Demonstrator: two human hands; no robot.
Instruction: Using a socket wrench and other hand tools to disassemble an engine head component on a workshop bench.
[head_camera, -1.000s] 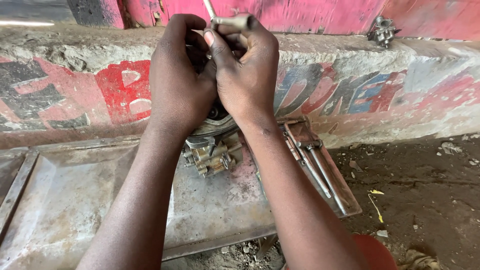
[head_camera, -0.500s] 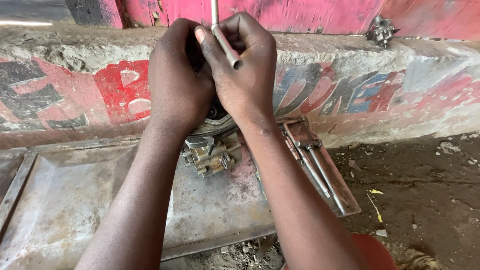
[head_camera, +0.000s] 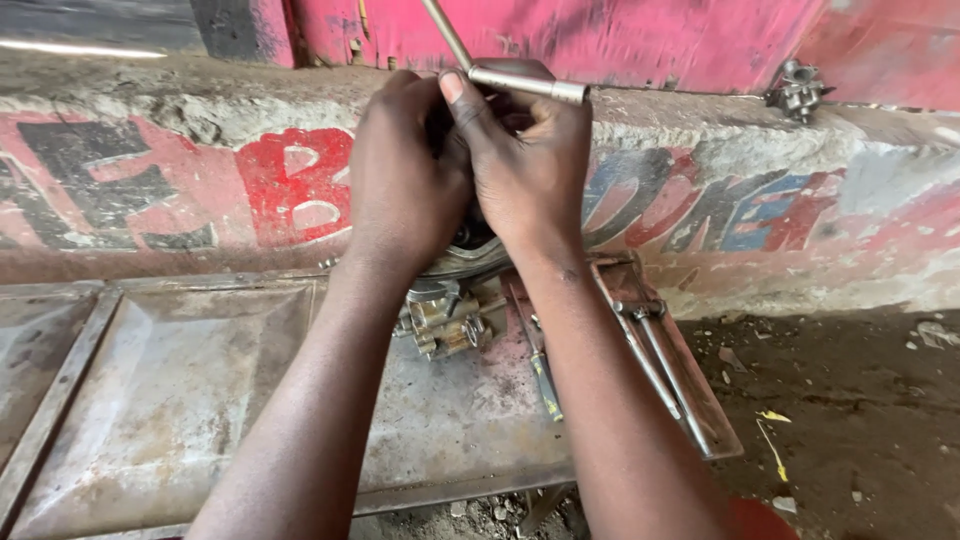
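Left hand: the left hand (head_camera: 405, 190) is curled, back toward the camera, fingers wrapped round something hidden in front of it; what it grips cannot be told.
Right hand: the right hand (head_camera: 525, 165) is closed around a metal T-handle wrench (head_camera: 525, 82), thumb laid along the crossbar, whose free end sticks out to the right past the fingers.
Wrench: its thin shaft runs up and to the left from the fists, out of the top of the view; the bar sits level with the top of the ledge.
Hands together: they press against each other, knuckles touching.
Round metal part: a curved metal rim (head_camera: 470, 262) shows just under the wrists; most of it is hidden by the hands.
Small assembly: a brass-coloured carburettor-like part (head_camera: 442, 318) lies on the tray, just below the rim.
Tray: a dented metal tray (head_camera: 180, 390) with raised edges, grimy and stained reddish.
Tools: long steel tools (head_camera: 665, 370) lie along the tray's right edge.
Ledge: a rough concrete ledge (head_camera: 760, 200) with painted lettering, a small metal fitting (head_camera: 798, 92) on top.
Ground: dirt floor (head_camera: 860, 410) to the right, with scraps.
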